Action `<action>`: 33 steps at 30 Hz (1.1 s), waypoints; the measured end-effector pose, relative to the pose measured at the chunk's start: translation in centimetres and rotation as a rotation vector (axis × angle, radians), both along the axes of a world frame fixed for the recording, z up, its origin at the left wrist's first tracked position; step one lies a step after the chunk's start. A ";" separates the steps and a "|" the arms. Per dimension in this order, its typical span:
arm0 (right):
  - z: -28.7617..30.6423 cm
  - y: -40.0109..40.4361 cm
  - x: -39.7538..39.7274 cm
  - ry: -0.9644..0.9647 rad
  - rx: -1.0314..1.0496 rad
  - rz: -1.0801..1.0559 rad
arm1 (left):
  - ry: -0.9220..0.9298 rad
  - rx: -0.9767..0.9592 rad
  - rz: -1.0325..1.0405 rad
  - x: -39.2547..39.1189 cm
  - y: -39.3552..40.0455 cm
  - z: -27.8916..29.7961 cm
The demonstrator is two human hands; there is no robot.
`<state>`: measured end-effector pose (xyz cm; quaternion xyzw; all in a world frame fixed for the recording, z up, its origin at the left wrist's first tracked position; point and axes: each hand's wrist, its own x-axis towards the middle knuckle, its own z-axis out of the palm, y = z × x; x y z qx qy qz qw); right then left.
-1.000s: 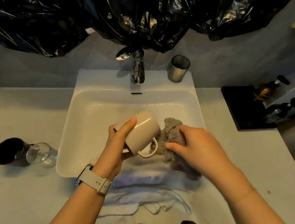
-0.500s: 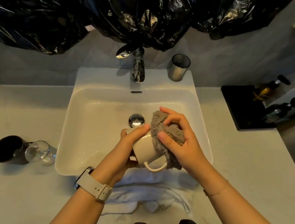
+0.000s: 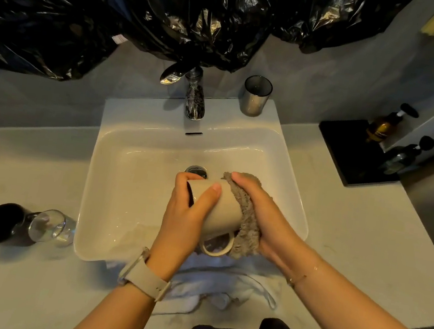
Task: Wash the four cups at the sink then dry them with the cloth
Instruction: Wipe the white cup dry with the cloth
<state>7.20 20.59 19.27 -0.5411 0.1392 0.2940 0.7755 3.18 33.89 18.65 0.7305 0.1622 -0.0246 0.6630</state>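
Observation:
Over the white sink my left hand grips a beige mug, tilted with its mouth toward the far left and its handle hanging down. My right hand presses a grey cloth around the mug's bottom and right side. A black cup and a clear glass lie on their sides on the counter left of the sink. A metal tumbler stands upright at the sink's back right corner.
The tap rises behind the basin, with no water running. A white towel is bunched at the sink's front edge. A black tray with two pump bottles sits at the right. Black plastic bags hang above.
My right hand brought the grey cloth onto the mug and wrapped it around the base. My left hand turned the mug so its mouth points away to the left.

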 end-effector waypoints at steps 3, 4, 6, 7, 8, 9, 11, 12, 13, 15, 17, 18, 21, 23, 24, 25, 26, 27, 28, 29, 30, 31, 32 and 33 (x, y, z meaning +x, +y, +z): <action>-2.0 0.0 -1.4 -0.426 -0.195 -0.066 | 0.308 -0.328 0.047 0.7 0.4 0.2; -2.5 -0.4 -1.8 -0.555 -0.248 -0.031 | 0.427 -0.459 0.028 0.8 0.5 0.4; -3.4 -1.1 -2.1 -0.722 -0.286 0.028 | 0.570 -0.627 0.006 0.8 0.6 0.8; -3.4 -1.4 -2.2 -0.755 -0.269 0.033 | 0.586 -0.639 0.014 0.8 0.4 0.8; -3.5 -1.6 -2.2 -0.751 -0.253 0.022 | 0.577 -0.616 0.023 0.8 0.1 0.6; -3.4 -1.5 -2.2 -0.711 -0.237 0.000 | 0.544 -0.567 0.036 0.7 -0.3 0.5; -2.4 -1.0 -1.9 -0.523 -0.208 -0.069 | 0.377 -0.406 0.083 0.6 -0.9 0.0; -1.7 -0.8 -1.6 -0.370 -0.169 -0.103 | 0.250 -0.279 0.074 0.6 -1.0 -0.1; -1.2 -0.8 -1.1 -0.187 -0.107 -0.104 | 0.112 -0.111 0.020 0.5 -0.9 -0.2; -0.1 -1.2 0.0 0.124 -0.015 0.024 | -0.099 0.245 -0.125 0.1 -0.6 -0.3; 0.7 -1.7 0.7 0.238 0.002 0.146 | -0.212 0.434 -0.208 0.0 -0.2 -0.5; 0.6 -1.7 0.8 0.231 0.011 0.137 | -0.245 0.437 -0.235 0.1 0.1 -0.7; 0.4 -1.1 0.3 0.080 0.006 -0.034 | -0.255 0.290 -0.268 0.3 0.8 -1.3; 0.7 -0.7 -0.3 -0.009 0.081 -0.223 | -0.185 0.235 -0.259 0.3 0.7 -1.0; 0.8 -0.7 -0.6 -0.075 0.094 -0.291 | -0.138 0.247 -0.245 0.3 0.5 -0.6; 0.6 -0.7 -0.9 -0.188 0.042 -0.329 | -0.082 0.241 -0.227 0.2 0.3 -0.2; 0.3 -0.8 -1.1 -0.340 -0.067 -0.335 | -0.017 0.165 -0.204 0.3 0.2 0.3; 0.2 -1.0 -1.4 -0.514 -0.181 -0.308 | 0.049 0.017 -0.172 0.5 0.1 0.9; -0.1 -1.2 -1.7 -0.686 -0.266 -0.257 | 0.116 -0.164 -0.131 0.7 0.0 1.6; -0.5 -1.5 -1.9 -0.851 -0.333 -0.194 | 0.182 -0.340 -0.097 1.0 0.0 2.2; -0.9 -1.7 -2.1 -0.997 -0.371 -0.148 | 0.225 -0.463 -0.072 1.2 0.0 2.5; -0.9 -1.8 -2.1 -1.101 -0.385 -0.119 | 0.235 -0.516 -0.059 1.2 -0.1 2.6; -1.0 -1.8 -2.1 -1.156 -0.391 -0.119 | 0.205 -0.510 -0.054 1.1 -0.3 2.5; -1.1 -1.7 -2.2 -1.162 -0.384 -0.140 | 0.146 -0.464 -0.040 0.9 -0.6 2.4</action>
